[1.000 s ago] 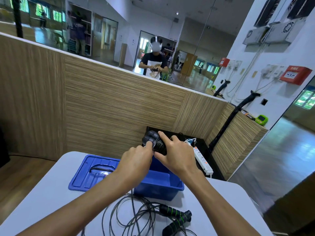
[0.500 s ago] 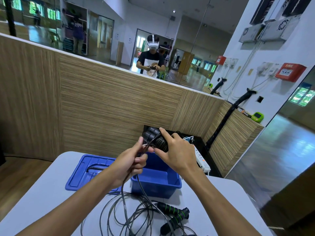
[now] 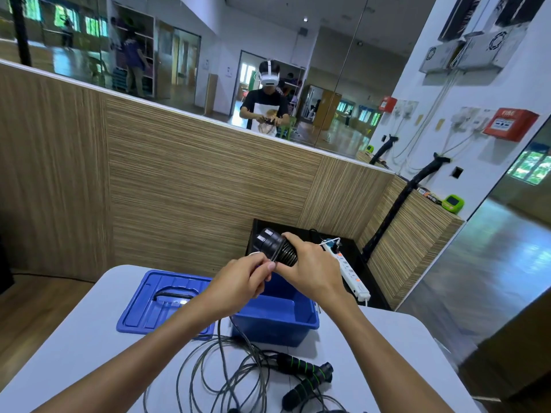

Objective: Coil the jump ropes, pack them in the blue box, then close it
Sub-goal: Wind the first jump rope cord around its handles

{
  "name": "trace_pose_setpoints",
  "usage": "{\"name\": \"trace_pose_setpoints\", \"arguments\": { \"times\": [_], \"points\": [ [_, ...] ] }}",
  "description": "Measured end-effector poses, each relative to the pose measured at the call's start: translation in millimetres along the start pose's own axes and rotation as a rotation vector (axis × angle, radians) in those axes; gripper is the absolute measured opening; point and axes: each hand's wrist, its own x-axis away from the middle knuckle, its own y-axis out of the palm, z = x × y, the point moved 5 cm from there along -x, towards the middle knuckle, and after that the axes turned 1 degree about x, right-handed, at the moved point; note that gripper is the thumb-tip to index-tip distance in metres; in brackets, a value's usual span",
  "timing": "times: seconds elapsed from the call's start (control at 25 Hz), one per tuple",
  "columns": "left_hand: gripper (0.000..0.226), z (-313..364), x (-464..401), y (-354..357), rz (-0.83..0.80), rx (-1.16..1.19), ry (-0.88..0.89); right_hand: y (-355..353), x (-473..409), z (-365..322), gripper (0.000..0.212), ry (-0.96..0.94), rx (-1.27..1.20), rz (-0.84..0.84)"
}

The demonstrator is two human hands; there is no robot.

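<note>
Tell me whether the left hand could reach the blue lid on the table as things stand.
Probably yes, once freed: the left hand pinches the rope being wound on the black handles. The blue lid lies open on the table just left of it, nothing between.

Counted: 2 hands (image 3: 238,281); 1 blue box (image 3: 274,320); 1 blue lid (image 3: 155,305); 1 wound rope bundle (image 3: 275,248); 2 green-banded handles (image 3: 301,368); 1 power strip (image 3: 351,275).

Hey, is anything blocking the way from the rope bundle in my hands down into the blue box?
Nothing visible does. The coiled rope bundle is held by the right hand just above the open blue box, whose lid lies off to its left. The left hand pinches a trailing strand still leading to the loose rope on the table.
</note>
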Motion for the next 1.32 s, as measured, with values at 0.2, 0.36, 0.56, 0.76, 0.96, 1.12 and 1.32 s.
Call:
{"name": "trace_pose_setpoints", "arguments": {
  "times": [0.2, 0.36, 0.56, 0.76, 0.96, 1.12, 1.32],
  "points": [
    [0.035, -28, 7, -3, -0.083, -0.231, 0.088, 8, 5, 9, 0.063, -0.018, -0.211, -0.126],
    [0.046, -35, 10, -8, -0.089, -0.339, 0.125, 9, 11, 14, 0.067, -0.048, -0.217, -0.163],
    [0.037, -7, 25, 3, -0.215, 0.200, 0.073, 6, 13, 26, 0.069, -0.057, -0.033, -0.109],
    [0.038, -5, 29, 4, -0.264, 0.278, 0.049, 9, 16, 19, 0.074, -0.073, -0.020, -0.106],
    [0.033, -35, 29, -4, -0.235, -0.050, 0.064, 2, 21, 6, 0.072, -0.047, -0.217, -0.107],
    [0.027, -52, 24, -12, -0.168, -0.317, 0.135, -2, 31, -13, 0.069, -0.129, -0.345, -0.217],
    [0.024, -62, 4, -21, -0.100, -0.449, 0.216, -2, 41, -19, 0.059, -0.220, -0.552, -0.345]
  ]
}}
